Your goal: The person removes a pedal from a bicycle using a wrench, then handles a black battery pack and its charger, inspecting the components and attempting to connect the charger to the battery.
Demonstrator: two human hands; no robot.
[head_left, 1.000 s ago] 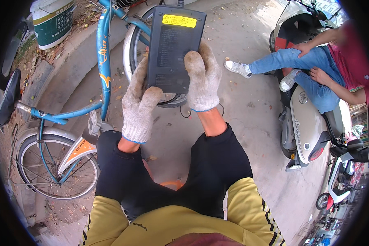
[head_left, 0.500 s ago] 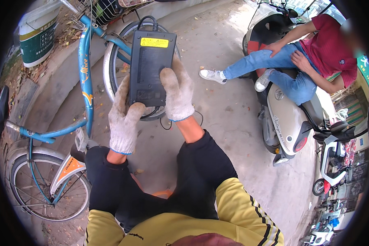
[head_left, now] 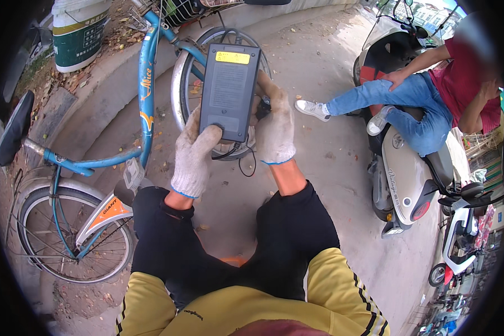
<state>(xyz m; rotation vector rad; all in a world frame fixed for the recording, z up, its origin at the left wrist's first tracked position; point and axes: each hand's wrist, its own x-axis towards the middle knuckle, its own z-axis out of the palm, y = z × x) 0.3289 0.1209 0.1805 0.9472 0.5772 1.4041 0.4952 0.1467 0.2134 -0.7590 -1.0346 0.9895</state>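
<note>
Standing with its long axis from 12 to 6 o'clock, the charger (head_left: 229,92) is gripped by both gloved hands, left hand (head_left: 194,154) at 7 o'clock, right hand (head_left: 274,129) at 3, above the bicycle (head_left: 145,95).

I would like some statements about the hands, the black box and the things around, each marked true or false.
1. Both hands, the left hand and the right hand, wear light work gloves. True.
2. The black box has a yellow label at its far end. True.
3. The bicycle on the left is red. False: its frame is blue.
4. Only the right hand holds the box. False: both hands grip it, one on each side.
5. A person sits on a scooter at the right. True.
</note>
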